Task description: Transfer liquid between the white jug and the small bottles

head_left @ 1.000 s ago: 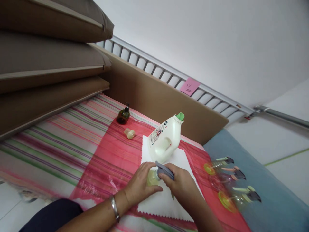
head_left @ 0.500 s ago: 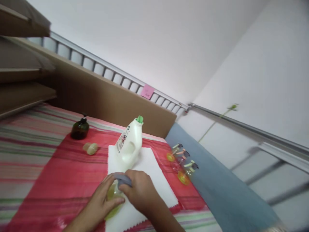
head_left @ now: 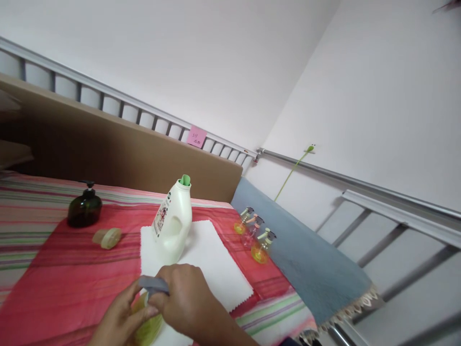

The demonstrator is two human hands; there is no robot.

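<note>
i note my view swung right, work uninterrupted: left hand clasps the yellow bottle, right hand grips its grey top, over the left edge of the white cloth.

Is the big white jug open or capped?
Open: the white jug shows its green spout bare at the neck, with no cap over it.

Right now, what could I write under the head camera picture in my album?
Left hand holds a yellowish bottle, right hand grips its grey top, near a white jug.
</note>
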